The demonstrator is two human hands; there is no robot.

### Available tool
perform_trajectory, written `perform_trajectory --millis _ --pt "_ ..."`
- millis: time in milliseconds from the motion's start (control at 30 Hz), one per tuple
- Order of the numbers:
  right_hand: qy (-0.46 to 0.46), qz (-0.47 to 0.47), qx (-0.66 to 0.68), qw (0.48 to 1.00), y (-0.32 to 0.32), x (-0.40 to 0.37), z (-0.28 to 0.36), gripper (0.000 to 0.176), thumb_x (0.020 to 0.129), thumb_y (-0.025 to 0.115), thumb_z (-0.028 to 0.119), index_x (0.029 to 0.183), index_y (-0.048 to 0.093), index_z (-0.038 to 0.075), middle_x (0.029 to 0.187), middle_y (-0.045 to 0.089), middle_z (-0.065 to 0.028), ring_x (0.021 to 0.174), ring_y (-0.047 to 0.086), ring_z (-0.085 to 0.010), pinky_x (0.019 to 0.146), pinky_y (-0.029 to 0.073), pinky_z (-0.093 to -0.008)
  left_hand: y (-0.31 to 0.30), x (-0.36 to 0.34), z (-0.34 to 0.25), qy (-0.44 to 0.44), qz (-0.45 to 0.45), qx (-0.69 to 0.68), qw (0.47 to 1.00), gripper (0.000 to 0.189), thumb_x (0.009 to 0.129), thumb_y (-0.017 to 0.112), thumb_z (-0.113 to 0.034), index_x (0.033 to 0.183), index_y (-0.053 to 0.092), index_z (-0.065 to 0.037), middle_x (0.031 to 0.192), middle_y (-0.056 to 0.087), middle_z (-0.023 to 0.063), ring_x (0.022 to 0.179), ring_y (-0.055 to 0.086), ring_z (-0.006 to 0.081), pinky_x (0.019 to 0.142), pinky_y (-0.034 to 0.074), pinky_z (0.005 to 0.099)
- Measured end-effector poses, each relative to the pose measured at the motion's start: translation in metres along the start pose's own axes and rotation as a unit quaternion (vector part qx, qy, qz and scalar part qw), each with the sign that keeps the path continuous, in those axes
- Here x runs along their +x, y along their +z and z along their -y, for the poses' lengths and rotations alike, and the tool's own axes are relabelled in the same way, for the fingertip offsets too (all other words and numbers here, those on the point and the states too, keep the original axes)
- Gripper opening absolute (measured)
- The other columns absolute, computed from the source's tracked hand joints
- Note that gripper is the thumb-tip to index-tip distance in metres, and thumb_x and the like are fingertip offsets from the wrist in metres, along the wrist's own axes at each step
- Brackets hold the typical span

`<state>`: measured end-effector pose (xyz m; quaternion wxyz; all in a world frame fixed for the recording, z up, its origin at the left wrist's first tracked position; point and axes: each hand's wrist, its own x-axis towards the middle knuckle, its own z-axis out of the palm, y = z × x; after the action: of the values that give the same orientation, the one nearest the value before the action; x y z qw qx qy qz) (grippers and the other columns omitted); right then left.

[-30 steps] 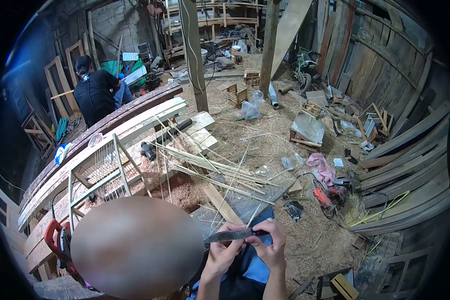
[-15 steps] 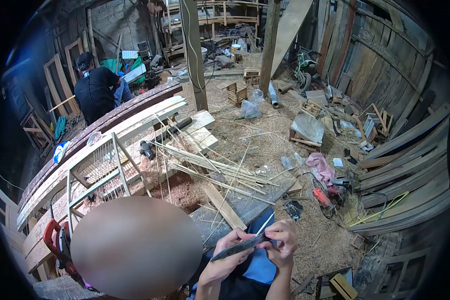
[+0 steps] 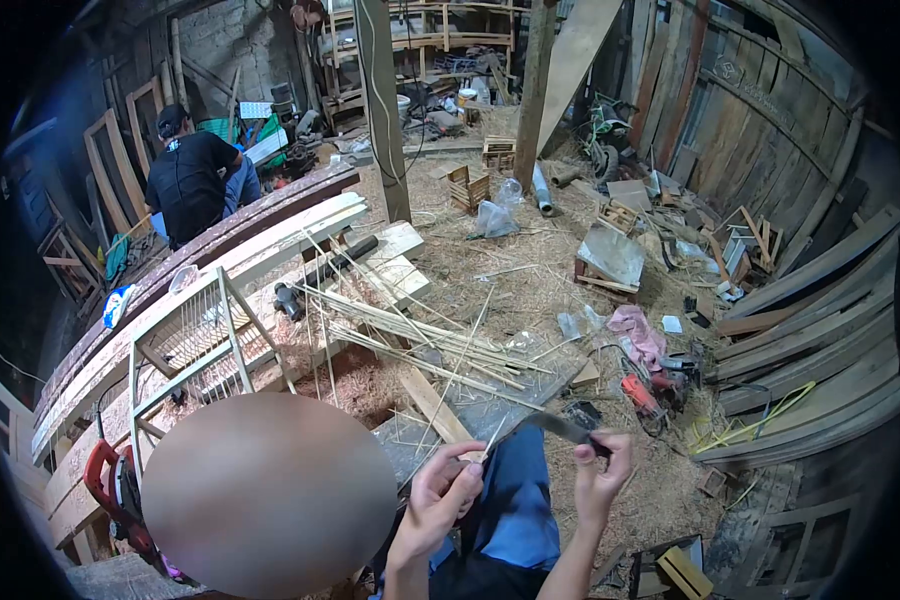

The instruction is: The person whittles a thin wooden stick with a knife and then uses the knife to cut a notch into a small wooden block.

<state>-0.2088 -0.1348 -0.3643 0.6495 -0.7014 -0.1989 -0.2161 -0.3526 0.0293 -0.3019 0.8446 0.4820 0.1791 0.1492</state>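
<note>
Long pale planks (image 3: 220, 270) run along the left side of the workshop, from near to far. A slatted wooden frame (image 3: 195, 345) leans on them, and beyond them a person in a black shirt (image 3: 190, 185) is bent over. A loose bundle of thin bamboo sticks (image 3: 420, 335) lies across the straw-strewn floor in the middle, with a red power tool (image 3: 642, 392) to its right. Nearest the camera, the right hand (image 3: 602, 472) has its fingers wrapped tight around the handle of a knife (image 3: 560, 428), whose blade points left. The left hand (image 3: 438, 497), just left of it, pinches a thin sliver (image 3: 492, 440) between thumb and curled fingers, and the sliver's far end sits just beside the blade.
</note>
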Motion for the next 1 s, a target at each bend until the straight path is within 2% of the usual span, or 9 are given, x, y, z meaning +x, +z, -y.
perform_trajectory --millis 67,133,233,467,600,667,900,967,1000 --pt "0.006 0.069 0.005 0.998 0.009 -0.006 0.006 0.039 0.083 0.084 0.031 0.092 0.057 0.004 0.09 0.062 -0.0097 0.085 0.059 -0.0225 0.077 0.046 -0.035 0.002 0.001 0.009 0.007 -0.01 0.015 1.0 0.026 0.1 0.062 -0.011 0.124 0.057 -0.001 0.072 0.05 -0.0023 0.06 0.039 0.0038 0.05 0.028 0.0211" --pt "0.001 0.075 0.021 0.997 0.02 -0.011 0.008 0.038 0.078 0.087 0.028 0.09 0.058 0.006 0.088 0.064 -0.0091 0.083 0.061 -0.0239 0.076 0.047 -0.0358 0.004 0.003 0.016 0.069 -0.037 0.031 0.996 0.023 0.1 0.062 -0.011 0.12 0.061 0.0 0.074 0.055 -0.0001 0.061 0.044 0.0041 0.05 0.03 0.0206" --pt "-0.084 0.151 0.047 0.984 0.035 -0.008 0.029 0.036 0.073 0.088 0.026 0.088 0.06 0.009 0.083 0.068 -0.0056 0.074 0.062 -0.0248 0.072 0.045 -0.0368 0.0 0.001 0.02 0.069 -0.024 0.053 0.996 0.024 0.1 0.064 -0.012 0.12 0.064 0.001 0.081 0.062 0.0024 0.064 0.049 0.004 0.052 0.034 0.02" --pt "-0.146 0.212 0.078 0.963 0.042 -0.011 0.033 0.035 0.074 0.087 0.029 0.089 0.06 0.012 0.082 0.068 -0.0035 0.069 0.06 -0.023 0.065 0.041 -0.0362 0.008 -0.005 0.023 0.08 -0.05 0.048 0.994 0.027 0.098 0.066 -0.008 0.123 0.065 0.001 0.086 0.064 0.0 0.069 0.054 0.0041 0.061 0.045 0.0185" --pt "-0.151 0.203 0.091 0.963 0.042 -0.012 0.028 0.037 0.074 0.086 0.031 0.091 0.06 0.013 0.08 0.067 -0.003 0.067 0.06 -0.0224 0.065 0.04 -0.036 0.001 -0.006 0.025 0.099 -0.013 0.068 0.993 0.029 0.098 0.064 -0.004 0.126 0.066 0.002 0.096 0.067 0.0026 0.082 0.058 0.0058 0.074 0.048 0.0213" --pt "-0.166 0.189 0.081 0.964 0.042 -0.011 0.028 0.038 0.073 0.086 0.032 0.093 0.059 0.014 0.079 0.066 -0.0025 0.067 0.059 -0.0219 0.065 0.04 -0.0358 -0.001 -0.006 0.022 0.065 0.0 0.085 0.994 0.029 0.097 0.064 -0.003 0.125 0.066 0.003 0.102 0.069 0.0037 0.089 0.059 0.0067 0.079 0.049 0.0222" --pt "-0.197 0.181 0.028 0.963 0.033 -0.006 0.018 0.037 0.074 0.087 0.029 0.093 0.058 0.014 0.082 0.066 -0.0025 0.071 0.06 -0.0232 0.065 0.04 -0.0372 -0.001 -0.005 0.019 0.032 0.011 0.051 0.998 0.028 0.099 0.063 -0.005 0.125 0.065 0.003 0.103 0.068 0.0023 0.089 0.058 0.0054 0.079 0.047 0.0206" --pt "-0.162 0.068 -0.039 0.984 0.027 -0.011 -0.008 0.032 0.081 0.084 0.025 0.094 0.058 0.011 0.088 0.063 -0.004 0.077 0.058 -0.0197 0.069 0.042 -0.0351 -0.003 -0.006 0.012 0.011 0.042 -0.001 0.999 0.027 0.1 0.062 -0.005 0.125 0.065 0.004 0.097 0.066 0.0002 0.083 0.055 0.0032 0.073 0.045 0.0192" --pt "-0.077 0.029 -0.026 0.996 0.013 -0.004 -0.026 0.031 0.085 0.082 0.025 0.095 0.058 0.009 0.09 0.06 -0.0046 0.079 0.056 -0.0176 0.071 0.042 -0.0335 -0.004 -0.01 0.008 0.011 0.043 -0.003 0.999 0.027 0.1 0.062 -0.005 0.125 0.065 0.004 0.097 0.066 0.0002 0.083 0.055 0.0032 0.073 0.045 0.0192"
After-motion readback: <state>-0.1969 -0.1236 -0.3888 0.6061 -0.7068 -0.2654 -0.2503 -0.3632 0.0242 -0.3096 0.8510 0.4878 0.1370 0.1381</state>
